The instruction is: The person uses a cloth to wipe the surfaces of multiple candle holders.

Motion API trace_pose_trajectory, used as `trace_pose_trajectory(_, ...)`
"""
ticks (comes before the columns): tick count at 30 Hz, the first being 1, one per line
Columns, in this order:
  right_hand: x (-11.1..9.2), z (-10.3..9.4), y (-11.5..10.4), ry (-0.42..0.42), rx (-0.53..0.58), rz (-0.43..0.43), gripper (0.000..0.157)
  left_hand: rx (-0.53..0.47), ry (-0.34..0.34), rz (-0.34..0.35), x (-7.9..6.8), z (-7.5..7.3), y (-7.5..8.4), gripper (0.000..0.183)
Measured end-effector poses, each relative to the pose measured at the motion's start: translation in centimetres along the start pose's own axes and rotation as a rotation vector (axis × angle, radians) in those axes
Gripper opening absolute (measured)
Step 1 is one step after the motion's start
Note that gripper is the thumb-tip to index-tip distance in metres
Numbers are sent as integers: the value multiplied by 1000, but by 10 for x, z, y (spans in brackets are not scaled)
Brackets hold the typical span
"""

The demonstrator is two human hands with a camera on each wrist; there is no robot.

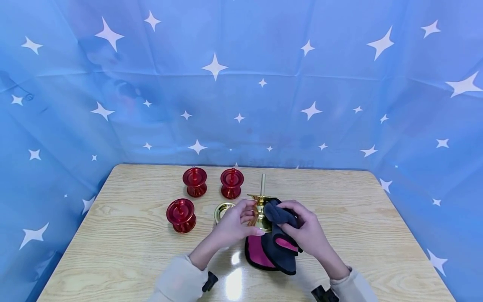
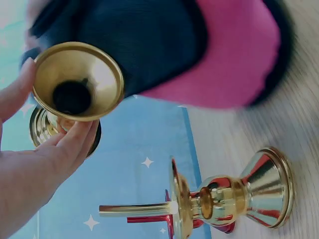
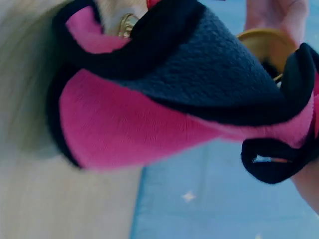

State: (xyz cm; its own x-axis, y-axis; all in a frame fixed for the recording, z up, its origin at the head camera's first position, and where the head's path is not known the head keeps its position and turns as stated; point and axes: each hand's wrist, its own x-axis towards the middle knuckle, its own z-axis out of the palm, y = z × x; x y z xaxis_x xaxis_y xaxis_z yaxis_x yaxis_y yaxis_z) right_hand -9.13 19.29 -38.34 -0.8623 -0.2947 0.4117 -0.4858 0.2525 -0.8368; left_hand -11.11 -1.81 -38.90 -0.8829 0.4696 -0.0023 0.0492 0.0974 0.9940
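A shiny gold candlestick (image 1: 262,221) with a tall thin spike stands upright in my left hand (image 1: 235,225), its fingers and thumb curved round the body. In the left wrist view its hollow flared base (image 2: 107,82) faces the camera, dark inside. My right hand (image 1: 308,230) grips a folded cloth (image 1: 285,260), dark blue-grey on one face and pink on the other, with black edging. The bunched part lies against the candlestick's right side, and the loose end hangs down in front. A second gold candlestick (image 2: 219,199) stands just left, partly hidden behind my left hand in the head view.
Three red metallic candlesticks stand at the left and back: one at the back (image 1: 195,179), one beside it (image 1: 231,181) and one nearer (image 1: 181,214). The wooden table (image 1: 113,251) meets a blue star-patterned curtain (image 1: 241,96) at its back and sides.
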Motion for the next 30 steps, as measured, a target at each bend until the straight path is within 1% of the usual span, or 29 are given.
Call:
trace_pose_trajectory(1, 1, 1, -3, -5, -12, -19, 38, 33, 9, 4, 0, 1, 0, 62)
trace_pose_trajectory(2, 2, 1, -5, -7, -24, -36, 39, 43, 12, 11, 1, 2, -1, 62)
trace_pose_trajectory(4, 2, 1, -9, -9, -26, -49, 40, 34, 6, 14, 1, 2, -1, 60)
trace_pose_trajectory(6, 1, 0, -9, 3, -2, -39, 39, -18, -12, 17, 1, 0, 0, 60)
trace_pose_trajectory(9, -1, -4, -7, 32, 38, 6, 37, -140, -58, 25, -1, -5, 1, 59)
trace_pose_trajectory(12, -3, -7, -2, 47, 60, 44, 34, -267, -112, 49, -2, -9, 3, 62)
trace_pose_trajectory(13, -4, -7, 0, 48, 66, 53, 34, -296, -130, 59, -3, -10, 3, 63)
trace_pose_trajectory(15, -5, -8, 2, 45, 79, 61, 33, -330, -162, 80, -4, -11, 4, 65)
trace_pose_trajectory(18, -5, -7, 5, 46, 92, 62, 33, -342, -210, 105, -5, -12, 5, 66)
trace_pose_trajectory(20, -5, -6, 6, 52, 104, 59, 34, -317, -228, 106, -5, -12, 6, 68)
trace_pose_trajectory(22, -5, -5, 6, 61, 112, 45, 34, -251, -210, 88, -5, -12, 5, 69)
trace_pose_trajectory(23, -5, -4, 5, 63, 117, 34, 35, -205, -188, 74, -5, -11, 5, 70)
trace_pose_trajectory(26, -4, 0, 3, 66, 110, 11, 35, -21, -92, 37, -5, -8, 4, 71)
trace_pose_trajectory(28, -3, 4, 1, 69, 76, 3, 36, 104, -31, 27, -4, -6, 4, 72)
trace_pose_trajectory(30, -2, 8, -2, 72, 32, -4, 36, 200, 9, 22, -4, -3, 3, 73)
